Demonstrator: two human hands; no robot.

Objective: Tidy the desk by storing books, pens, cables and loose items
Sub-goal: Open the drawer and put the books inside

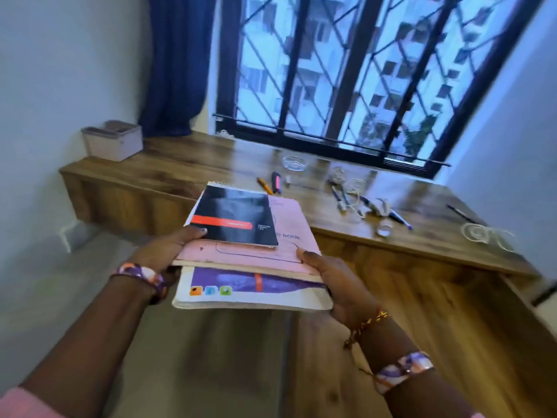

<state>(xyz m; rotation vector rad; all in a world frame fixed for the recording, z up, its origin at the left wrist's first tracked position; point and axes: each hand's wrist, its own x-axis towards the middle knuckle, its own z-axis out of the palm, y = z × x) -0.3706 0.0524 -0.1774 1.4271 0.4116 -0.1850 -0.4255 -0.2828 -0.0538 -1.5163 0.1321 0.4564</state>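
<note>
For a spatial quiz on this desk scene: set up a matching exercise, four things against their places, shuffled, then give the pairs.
Things:
1. black notebook
2. pink book
3. white storage box
4. glass dish

Places:
A. on the desk near the window
B. top of the held stack
C. far left end of the desk
D. in the held stack, directly under the black notebook

Pairs: 1-B, 2-D, 3-C, 4-A

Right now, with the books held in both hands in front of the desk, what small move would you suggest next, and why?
Probably carry the stack of books away to storage: left hand and right hand grip it clear of the desk, where pens and cables remain.
</note>
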